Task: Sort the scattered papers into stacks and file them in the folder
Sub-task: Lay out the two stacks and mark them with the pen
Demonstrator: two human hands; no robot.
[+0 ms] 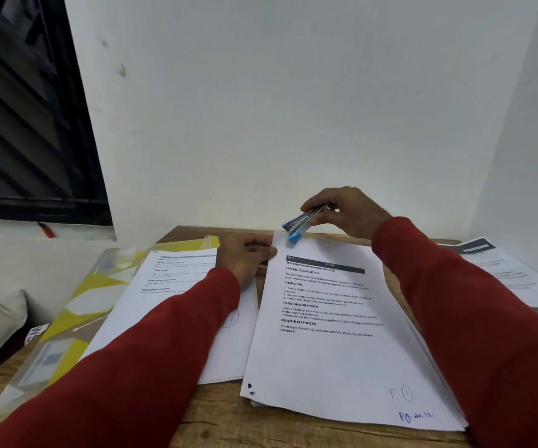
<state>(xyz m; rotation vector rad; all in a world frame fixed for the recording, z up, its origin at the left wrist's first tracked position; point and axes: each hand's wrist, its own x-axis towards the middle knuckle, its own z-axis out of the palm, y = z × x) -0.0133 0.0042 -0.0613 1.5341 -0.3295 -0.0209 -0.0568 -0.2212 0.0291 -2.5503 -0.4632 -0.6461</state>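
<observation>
Head view looks down on a wooden counter (216, 412) against a white wall. Right hand (347, 211) has its grip clamped on a blue and silver stapler (300, 223), whose mouth sits over the top left corner of the centre paper stack (332, 344). Left hand (245, 257) lies flat just beside that corner, fingertips (269, 250) pressing the stack's left edge, grip closed on nothing. A second paper stack (177, 295) lies under the left forearm, partly on a yellow and clear folder (77, 302) at the counter's left. More papers (500, 273) rest at far right, well apart from both hands. Both sleeves are red.
</observation>
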